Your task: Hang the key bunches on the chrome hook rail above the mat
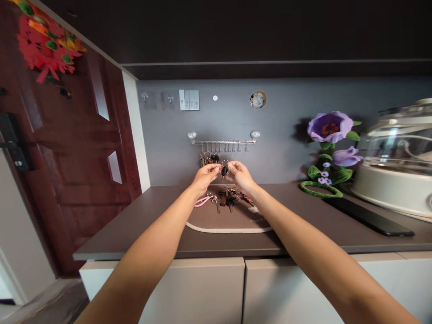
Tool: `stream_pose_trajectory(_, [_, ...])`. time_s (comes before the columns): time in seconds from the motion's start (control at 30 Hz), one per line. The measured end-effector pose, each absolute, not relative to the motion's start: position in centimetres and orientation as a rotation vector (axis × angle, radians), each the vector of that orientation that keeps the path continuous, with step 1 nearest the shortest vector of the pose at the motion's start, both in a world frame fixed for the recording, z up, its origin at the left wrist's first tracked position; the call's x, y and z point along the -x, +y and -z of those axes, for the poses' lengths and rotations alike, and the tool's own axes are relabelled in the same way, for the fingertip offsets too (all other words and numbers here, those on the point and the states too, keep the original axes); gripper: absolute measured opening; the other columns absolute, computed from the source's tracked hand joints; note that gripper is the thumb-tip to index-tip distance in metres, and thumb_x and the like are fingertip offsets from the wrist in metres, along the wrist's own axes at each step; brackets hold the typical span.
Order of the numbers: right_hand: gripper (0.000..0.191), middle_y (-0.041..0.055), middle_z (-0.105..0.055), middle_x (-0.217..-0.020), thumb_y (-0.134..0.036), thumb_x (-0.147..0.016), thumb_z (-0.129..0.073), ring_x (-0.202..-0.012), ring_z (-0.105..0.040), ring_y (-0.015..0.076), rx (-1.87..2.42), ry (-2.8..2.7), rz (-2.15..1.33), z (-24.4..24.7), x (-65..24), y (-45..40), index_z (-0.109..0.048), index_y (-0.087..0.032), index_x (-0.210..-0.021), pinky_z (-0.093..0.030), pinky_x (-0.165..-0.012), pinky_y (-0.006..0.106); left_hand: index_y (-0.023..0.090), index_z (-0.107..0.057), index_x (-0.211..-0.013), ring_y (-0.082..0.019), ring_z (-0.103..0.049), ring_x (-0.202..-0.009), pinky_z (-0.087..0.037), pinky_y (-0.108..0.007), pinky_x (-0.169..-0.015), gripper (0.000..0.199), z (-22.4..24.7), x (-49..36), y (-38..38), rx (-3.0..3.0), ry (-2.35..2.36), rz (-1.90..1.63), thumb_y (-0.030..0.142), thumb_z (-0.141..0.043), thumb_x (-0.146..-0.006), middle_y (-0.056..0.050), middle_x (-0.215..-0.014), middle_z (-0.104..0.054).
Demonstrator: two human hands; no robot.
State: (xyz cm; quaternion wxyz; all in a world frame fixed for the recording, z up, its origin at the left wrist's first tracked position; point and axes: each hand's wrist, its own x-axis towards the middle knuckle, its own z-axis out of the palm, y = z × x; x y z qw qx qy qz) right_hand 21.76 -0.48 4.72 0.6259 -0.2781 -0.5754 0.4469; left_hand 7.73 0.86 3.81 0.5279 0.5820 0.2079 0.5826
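A black-headed key on a ring (224,170) is held up between my two hands, above the counter. My left hand (204,177) pinches it from the left side. From the right, the fingers of my right hand (240,174) close on its ring. Below lie several more keys (231,201) and a pink strap (203,200) on a brown mat (216,221) with a pale edge. On the wall behind, a hook rail (224,142) carries several bunches of keys (209,159) at its left part; its hooks farther right look bare.
To the right stand purple artificial flowers (330,128), a black phone (369,217) and a white appliance with a clear cover (393,186). A dark cabinet (256,33) overhangs the counter (135,225). A reddish-brown door (84,180) is at left.
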Motion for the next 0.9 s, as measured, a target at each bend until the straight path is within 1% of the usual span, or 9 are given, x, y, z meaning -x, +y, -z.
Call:
stream_pose_trajectory(0.1, [0.02, -0.0045, -0.051, -0.067, -0.034, -0.073, -0.057, -0.056, -0.051, 0.0056, 0.642, -1.294, -1.048, -5.3, -21.8, -0.3, -0.044, -0.02, -0.076, -0.05, -0.063, 0.027, 0.017, -0.062, -0.087, -0.014, -0.056, -0.087, -0.038, -0.034, -0.087, 0.022, -3.6, -7.6, 1.0, -1.454, 0.583, -1.409, 0.026, -0.064, -0.068, -0.006, -0.093, -0.063])
stream_pose_trajectory(0.2, [0.014, -0.0042, -0.051, -0.066, -0.029, -0.077, -0.054, -0.057, -0.054, 0.0066, 0.644, -1.267, -1.071, -5.9, -21.7, -0.2, -0.044, -0.02, -0.076, -0.051, -0.063, 0.028, 0.017, -0.063, -0.085, -0.015, -0.057, -0.084, -0.04, -0.034, -0.082, 0.02, -3.4, -7.4, 1.3, -1.54, 0.68, -1.437, 0.026, -0.063, -0.067, -0.007, -0.091, -0.064])
stream_pose_trajectory(0.37, [0.008, -0.0034, -0.052, -0.064, -0.022, -0.08, -0.05, -0.059, -0.057, 0.0084, 0.664, -1.202, -1.077, -6.8, -21.3, 0.6, -0.044, -0.019, -0.075, -0.053, -0.064, 0.03, 0.017, -0.065, -0.075, -0.016, -0.057, -0.072, -0.04, -0.034, -0.079, 0.011, -2.8, -6.9, 2.0, -1.699, 0.815, -1.473, 0.019, -0.064, -0.064, -0.006, -0.077, -0.065])
stream_pose_trajectory(0.5, [0.009, -0.0018, -0.053, -0.062, -0.017, -0.081, -0.046, -0.058, -0.058, 0.0094, 0.685, -1.151, -1.071, -7.4, -20.9, 1.7, -0.045, -0.018, -0.073, -0.054, -0.063, 0.03, 0.018, -0.065, -0.065, -0.016, -0.056, -0.066, -0.04, -0.032, -0.078, 0.006, -2.7, -6.5, 2.4, -1.772, 0.91, -1.479, 0.015, -0.065, -0.06, -0.004, -0.067, -0.064])
stream_pose_trajectory(0.7, [0.012, -0.0007, -0.055, -0.057, -0.015, -0.083, -0.044, -0.052, -0.055, 0.0073, 0.714, -1.127, -1.068, -8.6, -20.1, 3.9, -0.047, -0.016, -0.071, -0.053, -0.055, 0.023, 0.019, -0.064, -0.059, -0.016, -0.054, -0.061, -0.041, -0.031, -0.072, 0.006, -2.5, -5.8, 2.8, -1.899, 1.067, -1.433, 0.013, -0.064, -0.059, -0.003, -0.062, -0.063])
stream_pose_trajectory(0.9, [0.016, -0.0007, -0.053, -0.053, -0.015, -0.084, -0.042, -0.047, -0.053, 0.0067, 0.799, -1.033, -1.04, -9.5, -19.3, 6.3, -0.046, -0.016, -0.068, -0.051, -0.047, 0.02, 0.02, -0.063, -0.053, -0.014, -0.049, -0.053, -0.04, -0.027, -0.065, 0.007, -2.3, -5.2, 3.5, -1.974, 1.104, -1.406, 0.014, -0.064, -0.056, -0.001, -0.053, -0.059])
